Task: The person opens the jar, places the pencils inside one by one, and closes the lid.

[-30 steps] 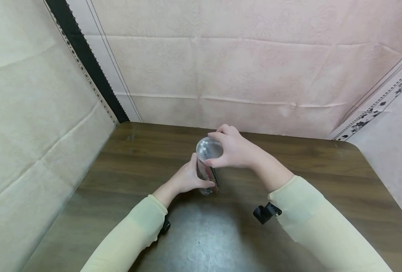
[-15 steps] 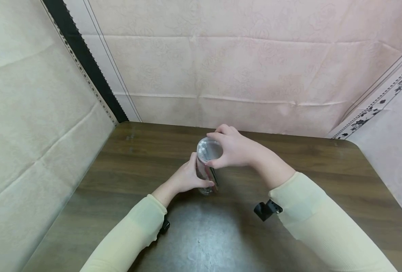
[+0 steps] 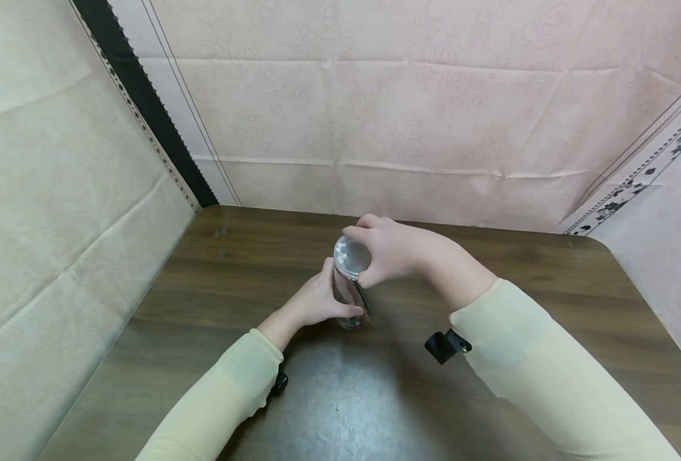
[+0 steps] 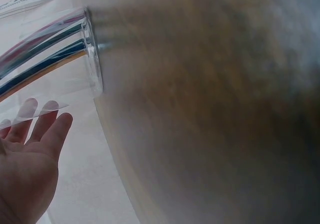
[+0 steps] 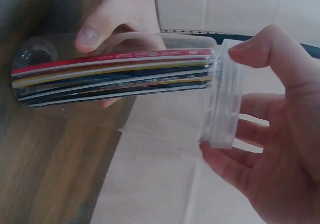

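Observation:
A clear plastic jar (image 3: 342,289) stands upright on the table near its far edge. Inside it lean several pencils (image 5: 125,73), one red and others yellow, blue and dark. My left hand (image 3: 312,301) grips the jar's body low down, its thumb across the near side. The right hand (image 3: 395,250) holds the translucent lid (image 5: 230,98) at the rim, with the thumb on one side and the fingers round the other. From the right wrist, the lid sits on the jar's mouth. In the left wrist view, the left fingers (image 4: 56,134) show against the transparent wall.
The brown wood-grain table (image 3: 231,282) has a pale patterned cloth (image 3: 432,115) hanging behind it and on both sides. Black wrist cameras (image 3: 447,346) sit at both sleeve cuffs.
Round the lid's rim, the right thumb has shifted slightly right and the right fingers slightly left. The left hand and jar stay in place.

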### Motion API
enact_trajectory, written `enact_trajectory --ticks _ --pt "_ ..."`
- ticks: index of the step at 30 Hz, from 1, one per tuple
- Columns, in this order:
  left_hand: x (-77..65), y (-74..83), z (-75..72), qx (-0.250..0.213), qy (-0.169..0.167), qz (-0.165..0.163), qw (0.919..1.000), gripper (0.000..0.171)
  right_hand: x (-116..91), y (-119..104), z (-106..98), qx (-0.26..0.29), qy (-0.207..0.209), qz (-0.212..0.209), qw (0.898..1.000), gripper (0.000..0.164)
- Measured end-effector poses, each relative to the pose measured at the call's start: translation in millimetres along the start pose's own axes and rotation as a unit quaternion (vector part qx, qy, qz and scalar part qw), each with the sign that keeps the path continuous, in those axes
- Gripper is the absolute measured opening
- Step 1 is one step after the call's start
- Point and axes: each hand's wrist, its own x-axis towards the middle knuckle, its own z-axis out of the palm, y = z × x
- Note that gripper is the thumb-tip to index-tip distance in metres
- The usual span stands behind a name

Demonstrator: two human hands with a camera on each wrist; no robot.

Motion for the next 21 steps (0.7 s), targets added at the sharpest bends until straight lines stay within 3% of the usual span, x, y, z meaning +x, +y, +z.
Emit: enact_trajectory --ticks 12,17,21 --pt "-1.5 2.2 -3.3 -0.007 -0.018 0.006 0.9998 0.086 4.8 -14.0 -9.8 -0.058 -0.06 0.012 0.996 0.077" --pt "-1.6 1.5 -2.8 -0.002 -0.034 0.015 0.9993 0.08 2.4 -13.7 -11.5 -0.072 -0.064 -0.01 0.995 0.077" --pt "-1.9 1.6 -2.6 0.003 -0.048 0.009 0.9988 0.087 -1.4 -13.2 -12.3 -0.077 -0.068 -0.034 0.994 0.075"
